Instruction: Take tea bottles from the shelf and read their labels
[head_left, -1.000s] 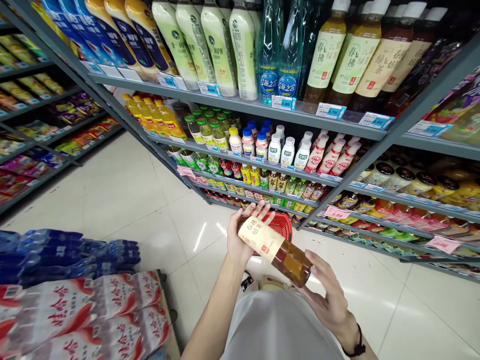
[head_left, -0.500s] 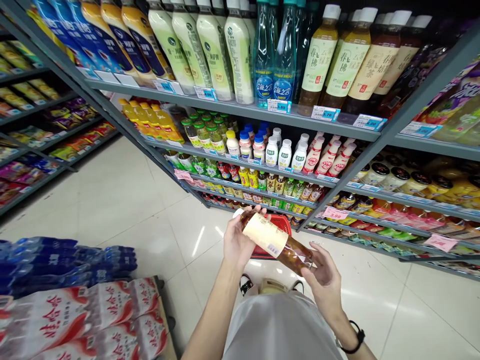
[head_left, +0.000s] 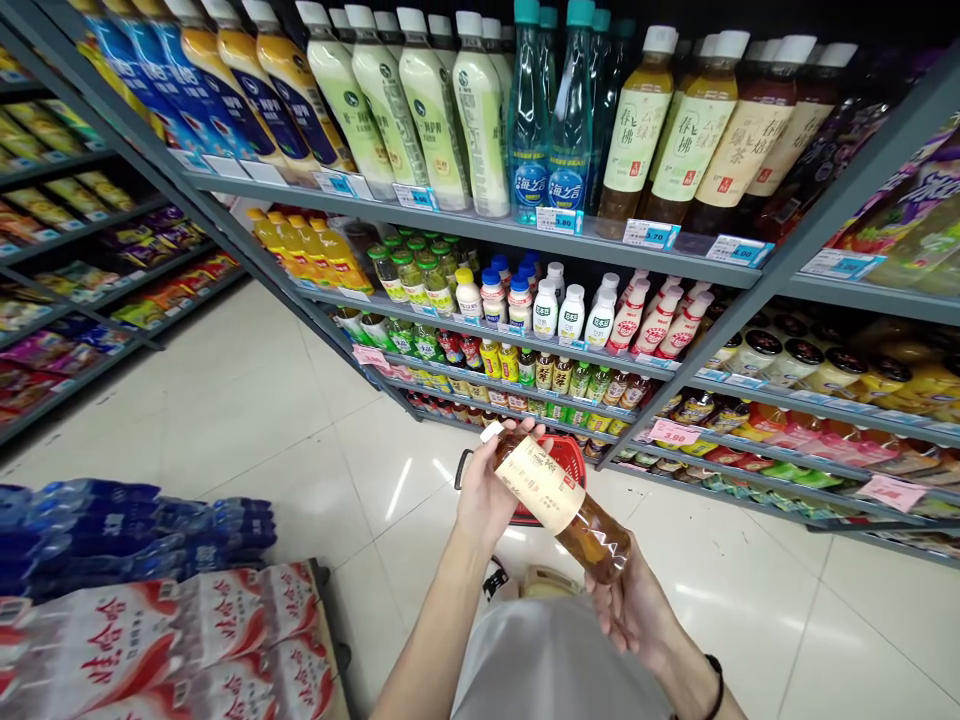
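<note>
Grey shelving (head_left: 480,222) ahead: tall pale-green bottles (head_left: 420,100), teal-capped clear bottles (head_left: 559,110) and cream-labelled tea bottles (head_left: 697,130) on the top tier, small white bottles (head_left: 574,310) one tier down. Red basket (head_left: 576,452) on the pale tiled floor (head_left: 262,400) near the shelf foot. Lower left: shrink-wrapped red-and-white packs (head_left: 150,640), blue packs (head_left: 112,525) just behind; snack shelves (head_left: 75,260) across the aisle.

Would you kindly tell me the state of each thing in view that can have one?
tea bottle: capped, filled with amber drink, tilted, held in the air.
left hand: closed round the bottle's cap end.
right hand: cupped under the bottle's base.
red basket: on the floor, contents hidden.
shelves: stocked with upright bottles.
water packs: wrapped, stacked.
</note>
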